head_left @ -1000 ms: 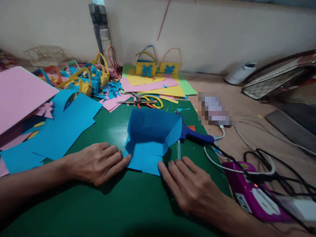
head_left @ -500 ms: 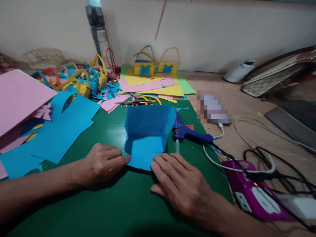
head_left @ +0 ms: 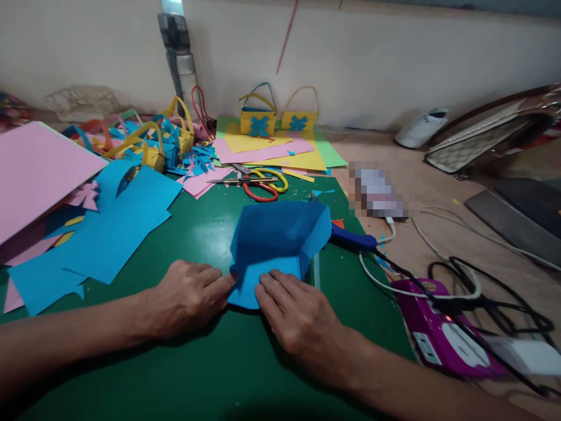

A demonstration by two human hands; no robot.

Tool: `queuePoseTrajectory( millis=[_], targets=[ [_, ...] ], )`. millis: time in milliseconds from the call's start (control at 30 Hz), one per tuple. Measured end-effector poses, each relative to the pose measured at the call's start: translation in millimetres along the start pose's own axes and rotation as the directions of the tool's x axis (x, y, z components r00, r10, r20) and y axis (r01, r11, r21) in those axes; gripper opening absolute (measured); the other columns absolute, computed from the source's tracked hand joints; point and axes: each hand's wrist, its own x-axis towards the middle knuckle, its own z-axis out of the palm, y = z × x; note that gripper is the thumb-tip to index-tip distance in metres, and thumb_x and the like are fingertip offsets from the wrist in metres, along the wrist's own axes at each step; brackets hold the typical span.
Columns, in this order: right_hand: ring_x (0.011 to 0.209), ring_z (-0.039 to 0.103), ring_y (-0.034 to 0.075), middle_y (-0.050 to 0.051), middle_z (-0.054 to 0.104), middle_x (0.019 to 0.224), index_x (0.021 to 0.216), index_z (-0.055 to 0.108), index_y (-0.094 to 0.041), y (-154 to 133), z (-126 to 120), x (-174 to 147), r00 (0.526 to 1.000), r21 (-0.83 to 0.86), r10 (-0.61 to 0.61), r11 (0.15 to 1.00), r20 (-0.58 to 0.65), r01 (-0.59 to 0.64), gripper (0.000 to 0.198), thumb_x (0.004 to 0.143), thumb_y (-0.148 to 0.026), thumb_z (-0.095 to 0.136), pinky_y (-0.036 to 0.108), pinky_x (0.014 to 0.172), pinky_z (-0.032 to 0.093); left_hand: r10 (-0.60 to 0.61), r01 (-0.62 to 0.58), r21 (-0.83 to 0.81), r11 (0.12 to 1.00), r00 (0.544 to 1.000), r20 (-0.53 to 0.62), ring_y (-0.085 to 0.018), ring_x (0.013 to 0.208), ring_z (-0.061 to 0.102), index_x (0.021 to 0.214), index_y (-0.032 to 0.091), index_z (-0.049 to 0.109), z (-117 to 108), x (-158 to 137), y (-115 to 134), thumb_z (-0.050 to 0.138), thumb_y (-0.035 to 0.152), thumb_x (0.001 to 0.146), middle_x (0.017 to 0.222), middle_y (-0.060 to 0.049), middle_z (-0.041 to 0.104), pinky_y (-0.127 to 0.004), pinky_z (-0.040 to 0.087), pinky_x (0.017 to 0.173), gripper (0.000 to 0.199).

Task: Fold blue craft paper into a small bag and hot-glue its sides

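Note:
A folded piece of blue paper (head_left: pixel 280 231), shaped like an open-fronted box, stands on the green mat (head_left: pixel 184 362). Its back and right walls rise, and the front flap lies low toward me. My left hand (head_left: pixel 193 295) is closed, thumb and index finger pinching the flap's left front corner. Across the right part of that flap lie the bent fingers of my right hand (head_left: pixel 302 316), pressed together and gripping the paper; its thumb is hidden. Behind the paper's right side, a blue glue gun (head_left: pixel 353 238) rests partly covered.
Scissors (head_left: pixel 263 182) lie beyond the box. Blue sheets (head_left: pixel 118 234) and a pink sheet (head_left: pixel 44 175) spread at left, near small paper bags (head_left: pixel 151 153). Two yellow bags (head_left: pixel 258 121) stand at the back. At right are a phone (head_left: pixel 380 193), cables and a purple power strip (head_left: pixel 451 333).
The blue paper has shifted slightly right and toward me, uncovering the scissors' handles and hiding more of the glue gun. My right hand has moved left and farther onto the flap.

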Motion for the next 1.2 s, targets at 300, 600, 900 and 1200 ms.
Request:
queuePoseTrajectory(
  millis=[300,600,900,1200],
  targets=[
    [0.077,0.06,0.022,0.008,0.068,0.085,0.084,0.064,-0.014,0,-9,20,0.95,0.074,0.172,0.978,0.259,-0.197,0.014,0.077,-0.007,0.054,0.031,0.061,0.045,-0.011,0.01,0.049,0.999,1.0,0.015,-0.012,0.04,0.05,0.083,0.016,0.053,-4,1,3,0.035,0.018,0.094,0.052,0.005,0.055,-0.026,0.028,0.039,0.021],
    [0.062,0.057,0.016,0.002,0.063,0.066,0.071,0.056,-0.019,3,-16,33,0.916,0.079,0.296,0.942,0.271,-0.327,0.009,0.076,-0.012,0.058,0.028,0.05,0.029,-0.08,0.081,0.035,0.996,0.996,-0.032,-0.009,0.039,0.048,0.079,0.017,0.053,-2,-6,5,0.044,0.022,0.092,0.05,0.005,0.054,-0.027,0.027,0.039,0.017],
    [0.053,0.058,0.016,0.005,0.063,0.06,0.069,0.056,-0.017,0,-17,47,0.882,-0.069,0.34,0.939,0.327,-0.336,0.015,0.071,-0.002,0.054,0.029,0.043,0.017,-0.062,0.063,0.027,0.998,0.997,-0.037,-0.012,0.042,0.049,0.081,0.017,0.053,-3,-8,5,0.046,0.021,0.092,0.053,0.004,0.057,-0.029,0.03,0.041,0.014],
    [0.05,0.06,0.02,0.008,0.065,0.061,0.072,0.059,-0.016,-3,-17,58,0.846,-0.139,0.369,0.929,0.385,-0.342,0.018,0.075,-0.001,0.05,0.028,0.039,0.015,-0.062,0.064,0.053,0.997,0.998,-0.027,-0.012,0.04,0.048,0.076,0.016,0.055,-5,-6,6,0.044,0.022,0.093,0.05,0.004,0.054,-0.029,0.028,0.04,0.021]
  ],
)
